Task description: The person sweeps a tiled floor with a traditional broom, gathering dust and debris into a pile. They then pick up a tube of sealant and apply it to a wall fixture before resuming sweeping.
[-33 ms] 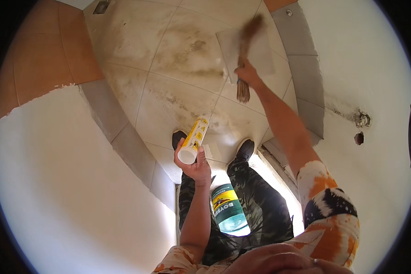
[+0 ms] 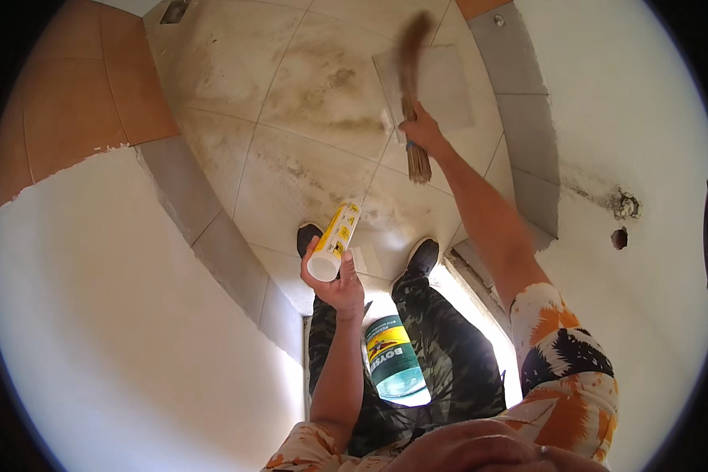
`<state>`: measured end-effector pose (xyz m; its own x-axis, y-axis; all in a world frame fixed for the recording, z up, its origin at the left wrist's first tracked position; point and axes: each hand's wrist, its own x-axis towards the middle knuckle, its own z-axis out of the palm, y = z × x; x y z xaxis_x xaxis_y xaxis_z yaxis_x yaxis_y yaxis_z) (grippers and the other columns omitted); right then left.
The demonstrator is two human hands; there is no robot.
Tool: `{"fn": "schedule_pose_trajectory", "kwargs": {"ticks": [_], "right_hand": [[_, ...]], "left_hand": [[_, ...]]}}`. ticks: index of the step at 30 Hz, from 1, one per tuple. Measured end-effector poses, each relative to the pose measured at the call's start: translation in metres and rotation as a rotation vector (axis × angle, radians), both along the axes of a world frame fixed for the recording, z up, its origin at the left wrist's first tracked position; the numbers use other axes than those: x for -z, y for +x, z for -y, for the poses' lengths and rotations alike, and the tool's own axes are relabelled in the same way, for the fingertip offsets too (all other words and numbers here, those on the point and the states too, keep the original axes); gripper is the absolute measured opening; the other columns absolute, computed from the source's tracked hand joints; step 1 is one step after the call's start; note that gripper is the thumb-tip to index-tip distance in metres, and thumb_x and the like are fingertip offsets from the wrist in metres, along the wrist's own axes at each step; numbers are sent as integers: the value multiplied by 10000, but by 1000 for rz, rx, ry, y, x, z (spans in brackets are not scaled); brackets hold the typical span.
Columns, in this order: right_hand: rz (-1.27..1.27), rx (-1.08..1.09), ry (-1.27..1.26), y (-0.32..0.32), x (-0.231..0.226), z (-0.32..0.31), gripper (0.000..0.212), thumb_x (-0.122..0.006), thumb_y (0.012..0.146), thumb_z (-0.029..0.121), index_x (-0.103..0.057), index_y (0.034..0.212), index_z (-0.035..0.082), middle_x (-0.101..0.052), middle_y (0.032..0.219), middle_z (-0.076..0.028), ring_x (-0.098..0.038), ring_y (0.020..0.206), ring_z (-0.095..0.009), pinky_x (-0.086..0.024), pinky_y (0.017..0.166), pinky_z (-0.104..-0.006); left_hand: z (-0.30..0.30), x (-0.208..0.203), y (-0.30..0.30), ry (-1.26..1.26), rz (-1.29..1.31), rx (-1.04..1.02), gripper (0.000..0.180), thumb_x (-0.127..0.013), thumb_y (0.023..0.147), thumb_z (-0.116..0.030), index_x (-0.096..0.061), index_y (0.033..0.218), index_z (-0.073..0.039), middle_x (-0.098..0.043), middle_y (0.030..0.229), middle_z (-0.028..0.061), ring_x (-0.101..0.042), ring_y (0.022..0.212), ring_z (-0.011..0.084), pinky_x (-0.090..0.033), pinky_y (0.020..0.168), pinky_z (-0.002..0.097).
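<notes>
My left hand [image 2: 343, 293] is wrapped round a white and yellow cylindrical canister [image 2: 340, 234]. Its round white end faces me, and the other end tilts away toward the floor. Farther off to the right, my right hand [image 2: 425, 132] grips a stick broom [image 2: 418, 164], a bundle of thin brown sticks. The cut ends of the sticks point back toward me, while the long bristles reach away and look smeared by motion. Beneath both hands lies the beige tiled floor [image 2: 307, 106], marked with dark dirt stains.
Between my legs stands a green and yellow bucket [image 2: 396, 371]. A pale square sheet or tile [image 2: 454, 82] lies under the broom. Grey wall tiles [image 2: 182, 185] and white walls [image 2: 118, 267] close in the narrow space. A square drain [image 2: 175, 11] sits at the far left.
The broom's bristle end has swung left and a little away, and its cut ends have come slightly nearer. My left hand and the canister have hardly moved.
</notes>
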<state>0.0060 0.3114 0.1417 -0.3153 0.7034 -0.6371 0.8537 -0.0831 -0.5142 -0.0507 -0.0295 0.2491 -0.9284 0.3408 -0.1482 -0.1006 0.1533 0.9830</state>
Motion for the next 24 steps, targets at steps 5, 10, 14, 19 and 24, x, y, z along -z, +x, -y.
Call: {"fn": "schedule_pose_trajectory", "kwargs": {"ticks": [5, 10, 14, 19, 24], "right_hand": [[-51, 245, 93, 2, 32, 34, 973, -695, 839, 204, -200, 1664, 60, -682, 1255, -284, -704, 1040, -378, -546, 949, -403], [64, 22, 140, -28, 65, 8, 940, -653, 882, 209, -161, 1677, 114, -734, 1090, -278, -736, 952, -401, -581, 866, -435], [-86, 55, 93, -15, 48, 54, 918, -681, 901, 182, -182, 1670, 155, -719, 1021, -195, -706, 792, -292, -580, 713, -400], [-50, 345, 92, 65, 4, 198, 913, -661, 928, 153, -133, 1673, 143, -722, 931, -212, -705, 718, -346, -571, 665, -461], [407, 62, -130, 54, 72, 302, 932, -637, 940, 169, -62, 1672, 105, -716, 1102, -280, -725, 932, -433, -564, 790, -541]], "left_hand": [[-9, 3, -5, 75, -30, -5, 590, -729, 994, -124, -342, 1414, 22, -465, 1469, 202, -518, 1341, 306, -447, 1148, 450], [-15, 5, -15, 43, 55, -22, 652, -751, 967, -92, -302, 1428, 12, -432, 1515, 232, -478, 1391, 328, -440, 1162, 459], [-13, 6, -21, 55, 88, -67, 651, -752, 965, -90, -304, 1426, 11, -430, 1521, 228, -475, 1395, 327, -435, 1164, 460], [-6, 6, -35, 11, 4, -145, 637, -740, 967, -74, -305, 1427, -3, -428, 1509, 251, -462, 1395, 341, -426, 1167, 478], [2, 4, -37, -19, -107, -168, 584, -727, 990, -134, -332, 1393, 18, -461, 1468, 228, -514, 1334, 316, -494, 1120, 455]]}}
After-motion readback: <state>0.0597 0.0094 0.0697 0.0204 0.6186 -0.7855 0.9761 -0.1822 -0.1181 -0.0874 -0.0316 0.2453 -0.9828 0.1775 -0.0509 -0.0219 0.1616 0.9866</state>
